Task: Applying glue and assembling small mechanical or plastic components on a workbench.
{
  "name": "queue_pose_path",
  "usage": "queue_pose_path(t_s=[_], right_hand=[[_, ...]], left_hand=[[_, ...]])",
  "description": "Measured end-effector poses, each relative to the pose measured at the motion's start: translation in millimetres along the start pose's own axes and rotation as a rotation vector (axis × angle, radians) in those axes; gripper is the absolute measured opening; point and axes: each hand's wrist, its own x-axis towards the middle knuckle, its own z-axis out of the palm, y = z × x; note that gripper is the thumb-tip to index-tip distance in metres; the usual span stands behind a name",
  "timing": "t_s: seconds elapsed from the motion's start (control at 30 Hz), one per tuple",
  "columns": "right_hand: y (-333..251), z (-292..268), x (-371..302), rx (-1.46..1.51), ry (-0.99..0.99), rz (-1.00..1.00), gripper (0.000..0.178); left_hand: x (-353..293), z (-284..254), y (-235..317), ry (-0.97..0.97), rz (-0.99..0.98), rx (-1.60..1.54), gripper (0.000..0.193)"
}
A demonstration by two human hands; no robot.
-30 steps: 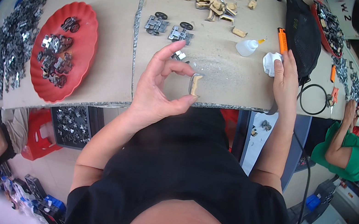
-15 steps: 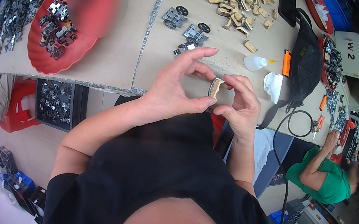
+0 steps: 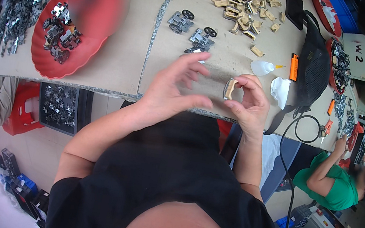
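Between thumb and fingers, my right hand (image 3: 251, 103) pinches a small tan plastic part (image 3: 230, 89) with a dark edge, above the table's front edge. My left hand (image 3: 172, 84) is just to the left of it, apart from the part, thumb and fingers spread with nothing between them; its fingers are slightly blurred. Beyond my left hand lie grey wheeled toy chassis (image 3: 180, 21), several pieces in a short row. A heap of similar tan parts (image 3: 245, 10) is at the far middle, with one loose tan part (image 3: 257, 50) nearer me.
Right of my hands are a white squeeze bottle (image 3: 262, 68), crumpled tissue (image 3: 279, 91), an orange lighter (image 3: 294, 67) and a black bag (image 3: 313, 63) with a cable. A red scalloped tray (image 3: 64, 65) of small assemblies stands left. A person in green (image 3: 330, 183) works at right.
My left hand has let go of the tan part and drawn back a little to the left, fingers opening. The part stays in my right hand, slightly further right.
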Motion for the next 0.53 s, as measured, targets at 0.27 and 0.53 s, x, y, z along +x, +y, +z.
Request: queue_pose_path(t_s=[0.27, 0.53], right_hand=[[18, 1, 6, 0.133, 0.064, 0.189, 0.043], [15, 2, 17, 0.143, -0.022, 0.282, 0.046]], left_hand=[[20, -8, -12, 0.197, 0.235, 0.771, 0.061], [23, -13, -15, 0.093, 0.119, 0.678, 0.060]])
